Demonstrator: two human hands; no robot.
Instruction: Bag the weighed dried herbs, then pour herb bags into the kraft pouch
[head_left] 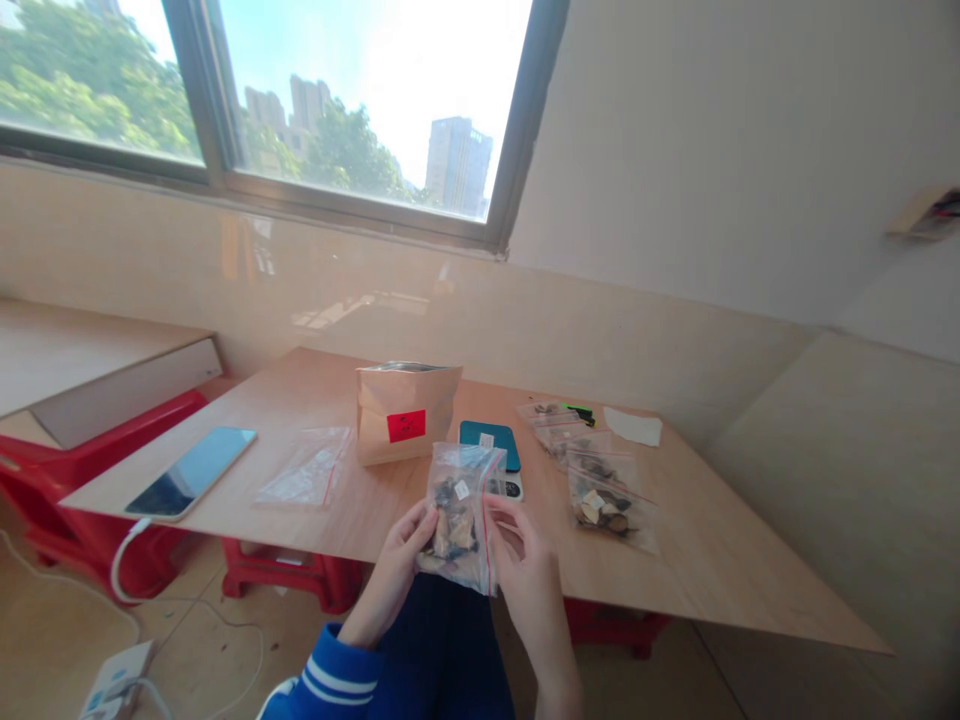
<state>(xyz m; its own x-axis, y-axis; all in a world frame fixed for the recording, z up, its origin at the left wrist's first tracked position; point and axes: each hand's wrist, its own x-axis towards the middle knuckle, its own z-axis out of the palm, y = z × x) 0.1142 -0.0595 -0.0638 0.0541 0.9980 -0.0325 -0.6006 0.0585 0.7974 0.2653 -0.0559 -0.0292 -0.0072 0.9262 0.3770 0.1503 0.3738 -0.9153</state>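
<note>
My left hand (396,566) and my right hand (525,568) both hold a clear zip bag (459,520) up above the table's front edge. Dark and tan chunks with a small white label fill the bag. Beyond it, on the plywood table (697,560), lie a similar filled zip bag (611,500) and another (555,426). A kraft paper pouch (405,412) with a red label stands at the back. A flat, nearly empty zip bag (306,467) lies left of my hands. A teal pad (487,444) sits partly behind the held bag.
A tablet (191,472) with a white cable lies at the table's left. A white paper slip (634,427) sits at the back right. Red stools (289,575) stand under the table. A wall and window are behind it, and a white power strip (116,682) lies on the floor.
</note>
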